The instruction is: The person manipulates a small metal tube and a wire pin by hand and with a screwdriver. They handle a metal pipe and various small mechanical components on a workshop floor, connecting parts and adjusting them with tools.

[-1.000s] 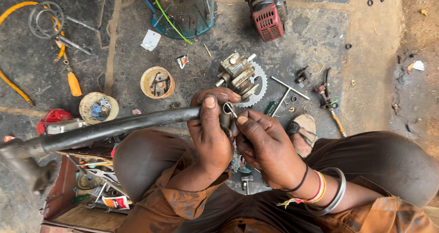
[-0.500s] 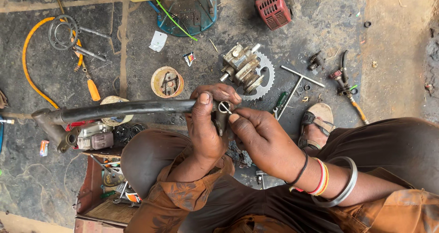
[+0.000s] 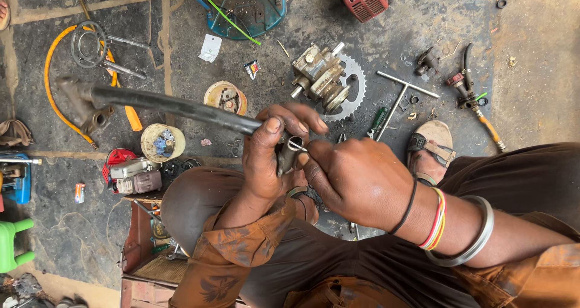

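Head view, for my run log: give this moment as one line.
left hand: grips black pipe | right hand: pinches small metal ring at pipe end

Left hand (image 3: 269,163) grips long dark metal pipe (image 3: 175,105) at its near end — right hand (image 3: 356,178) pinches small metal ring (image 3: 295,143) against it. Sprocket assembly (image 3: 329,78) lies on oily floor (image 3: 254,48) beyond.

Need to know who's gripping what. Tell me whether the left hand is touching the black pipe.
Touching. The head view shows the left hand with its fingers closed around the near end of the black pipe, no gap between them.
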